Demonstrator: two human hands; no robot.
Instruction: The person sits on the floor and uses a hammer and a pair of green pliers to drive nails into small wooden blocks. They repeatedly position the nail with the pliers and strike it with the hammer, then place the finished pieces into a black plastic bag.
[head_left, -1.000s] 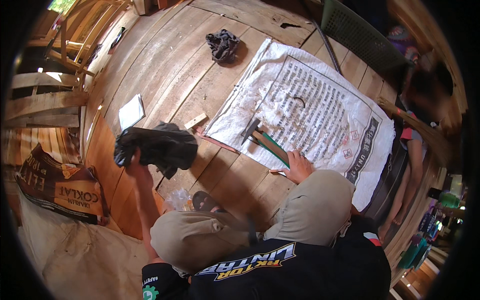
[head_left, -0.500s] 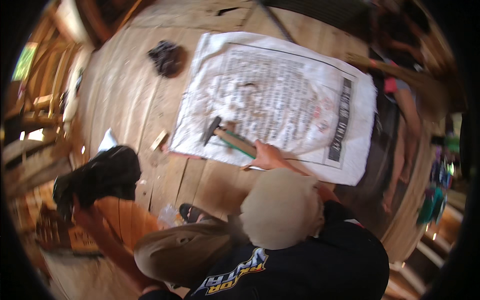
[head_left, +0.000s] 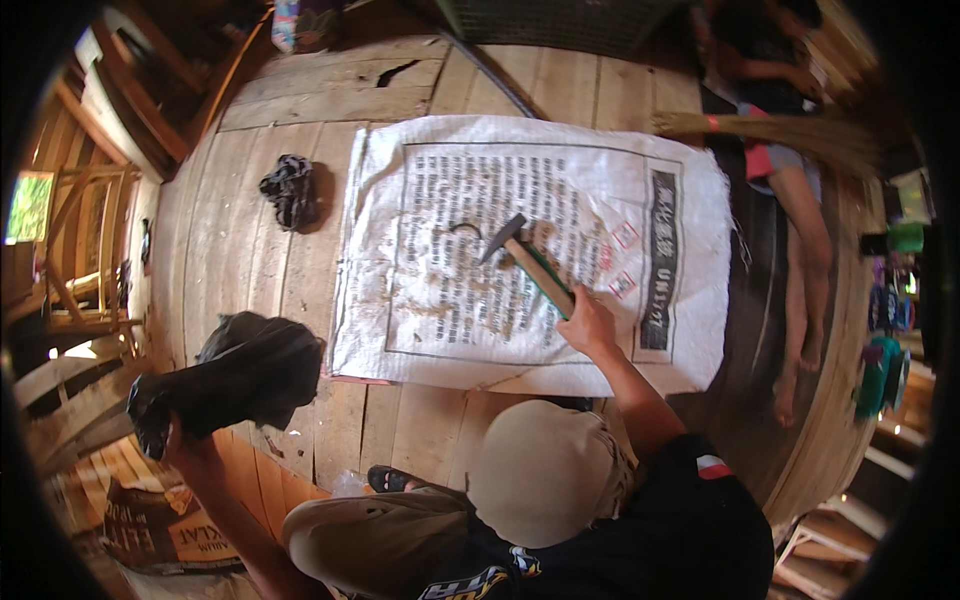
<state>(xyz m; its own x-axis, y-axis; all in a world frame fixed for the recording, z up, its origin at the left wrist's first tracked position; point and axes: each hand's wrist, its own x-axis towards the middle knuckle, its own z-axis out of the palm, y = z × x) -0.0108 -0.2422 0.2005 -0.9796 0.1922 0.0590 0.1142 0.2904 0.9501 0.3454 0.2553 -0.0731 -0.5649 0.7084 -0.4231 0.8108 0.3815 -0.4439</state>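
My right hand (head_left: 590, 325) is closed round the handle of a hammer (head_left: 538, 272), which has a dark metal head and a wooden handle with green along its side. The hammer is over the middle of a white woven sack (head_left: 368, 300) spread flat. Brown crumbs and stains (head_left: 480, 300) and a small dark curved piece (head_left: 466, 228) lie on the sack, left of the hammer head. At the left, my left hand (head_left: 178, 448) grips a black plastic bag (head_left: 255, 368) by its gathered end. Its fingers are partly hidden by the bag.
A crumpled black plastic bag (head_left: 289, 192) lies on the plank floor (head_left: 230, 240). Behind the sack are a dark bar (head_left: 490, 75) and a dark crate (head_left: 560, 25). A broom (head_left: 770, 130) and another person's bare leg (head_left: 805, 240) are at right. A printed brown carton (head_left: 165, 520) lies lower left.
The hammer in my right hand has moved right and farther away over the sack. My left hand has shifted the black bag rightward, where it hides a small wooden block seen earlier.
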